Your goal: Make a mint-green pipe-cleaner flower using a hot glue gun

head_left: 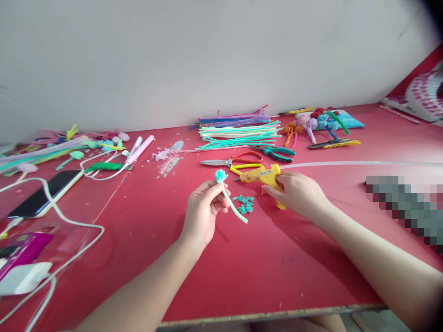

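Observation:
Pinched in my left hand point(206, 205) is a teal fuzzy flower point(220, 175) on a pale green stem, its head up and its stem slanting down to the right. My right hand point(299, 191) is wrapped round a yellow glue gun point(273, 177), whose nozzle points left, toward the flower. Small teal cut pieces point(245, 204) lie on the red table point(242, 267) between my hands. Just behind the glue gun are scissors point(221, 162) with red and yellow handles, and teal-handled pliers point(278, 153).
Bundles of pipe cleaners point(240, 133) lie at the back. Finished fuzzy flowers point(308, 123) and a yellow cutter point(341, 143) are at back right. On the left are a phone point(48, 193), white cables, a pink tool point(140, 150) and fluff scraps point(168, 159).

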